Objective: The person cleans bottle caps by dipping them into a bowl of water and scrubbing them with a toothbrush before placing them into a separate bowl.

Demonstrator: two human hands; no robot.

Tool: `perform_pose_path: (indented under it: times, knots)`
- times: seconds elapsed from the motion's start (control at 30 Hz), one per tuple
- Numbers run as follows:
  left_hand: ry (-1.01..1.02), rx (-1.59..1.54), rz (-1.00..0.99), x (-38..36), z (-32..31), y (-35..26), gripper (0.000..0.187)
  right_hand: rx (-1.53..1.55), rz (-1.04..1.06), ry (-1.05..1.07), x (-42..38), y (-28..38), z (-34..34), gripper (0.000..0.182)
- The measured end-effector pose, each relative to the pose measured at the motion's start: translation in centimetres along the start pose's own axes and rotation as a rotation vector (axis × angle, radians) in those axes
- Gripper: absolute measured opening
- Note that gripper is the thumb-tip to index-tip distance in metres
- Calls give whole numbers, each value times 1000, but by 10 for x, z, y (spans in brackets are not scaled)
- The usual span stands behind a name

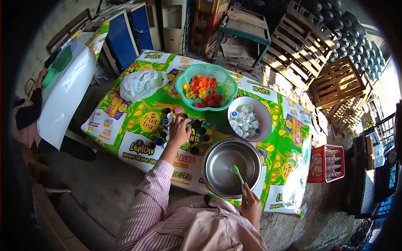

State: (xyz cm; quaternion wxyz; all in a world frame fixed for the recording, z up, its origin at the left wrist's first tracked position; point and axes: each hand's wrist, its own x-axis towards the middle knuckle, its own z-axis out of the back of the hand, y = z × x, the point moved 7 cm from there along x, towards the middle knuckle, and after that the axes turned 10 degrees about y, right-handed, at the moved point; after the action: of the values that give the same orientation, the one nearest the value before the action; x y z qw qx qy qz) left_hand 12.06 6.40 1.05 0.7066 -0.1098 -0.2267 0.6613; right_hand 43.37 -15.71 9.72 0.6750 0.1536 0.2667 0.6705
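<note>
At the desk's near edge point(274, 167), it's the right hand point(251, 204), grip closed round one green brush point(238, 175), head over one steel bowl point(224, 161)! Inward, the left hand point(180, 131) dips among loose caps point(203, 131), dark, white and one pink, too crowded to count; fingers curled, can't tell if that grip has one! Beyond: one white bowl point(266, 119) of mostly white caps, one green basket point(228, 85) by the far edge, one plastic bag point(140, 85) towards the left edge!
</note>
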Motion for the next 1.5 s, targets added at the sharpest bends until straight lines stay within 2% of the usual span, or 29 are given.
perform_pose_path:
  times: [0.03, 0.1, 0.17, 0.27, 0.43, 0.5, 0.57, 0.63, 0.67, 0.7, 0.8, 0.9, 0.97, 1.0, 1.1, 1.13, 1.2, 1.23, 1.3, 1.33, 1.5]
  knots:
    - [-85, 6, 6, 4, 3, 2, 27, 0, -4, -6, -2, 2, 0, 39]
    - [-116, 93, 84, 11, 9, 12, 25, -23, -84, 15, -6, 4, 0, 39]
    - [50, 128, 132, 18, 3, 18, 19, -18, -75, -9, -9, 8, -2, 39]
    - [11, 142, -7, 21, -3, 17, 13, -19, -88, -28, -11, 15, -6, 39]
    - [-13, 95, -41, 26, -2, 20, 9, 18, -160, -38, -21, 15, -19, 39]
    - [-115, -47, -99, 25, 7, 23, 12, 30, -198, -42, -23, 13, -22, 39]
    - [-289, -249, -271, 15, 23, 20, 12, 30, -190, -48, -24, 11, -22, 40]
    - [-184, -683, -114, 6, 22, 31, 9, 120, -149, -124, -23, 8, -16, 41]
    - [15, -704, 73, -4, 32, 21, 10, 126, -127, -159, -21, 7, -11, 42]
    - [73, -775, 124, -14, 34, 17, 10, 124, -135, -160, -18, 1, -10, 42]
    - [60, -1096, -34, -42, 38, -15, 9, 106, -25, -258, -8, -11, 5, 42]
    - [134, -1110, -101, -66, 35, -66, 10, 126, -61, -186, 1, -15, 21, 41]
    - [253, -835, -175, -77, 33, -107, 16, 109, -32, -190, 4, -22, 27, 40]
    - [217, -647, -318, -81, 38, -135, 24, 116, -2, -192, 6, -24, 30, 40]
    - [464, -691, -276, -97, -6, -170, 43, 155, 7, -174, 6, -29, 40, 39]
    - [467, -692, -269, -100, -18, -173, 43, 164, -37, -119, 7, -32, 42, 38]
    - [576, -575, -316, -107, -41, -186, 69, 187, -71, -60, 5, -43, 41, 37]
    - [578, -574, -312, -108, -46, -191, 69, 189, -73, -55, 4, -47, 42, 37]
    - [671, -437, -194, -109, -59, -193, 90, 218, -67, -41, 3, -55, 43, 37]
    - [637, -399, -245, -110, -61, -196, 103, 223, -57, -42, 2, -58, 43, 36]
    - [662, -390, -215, -112, -71, -198, 105, 225, -45, -32, -2, -69, 47, 36]
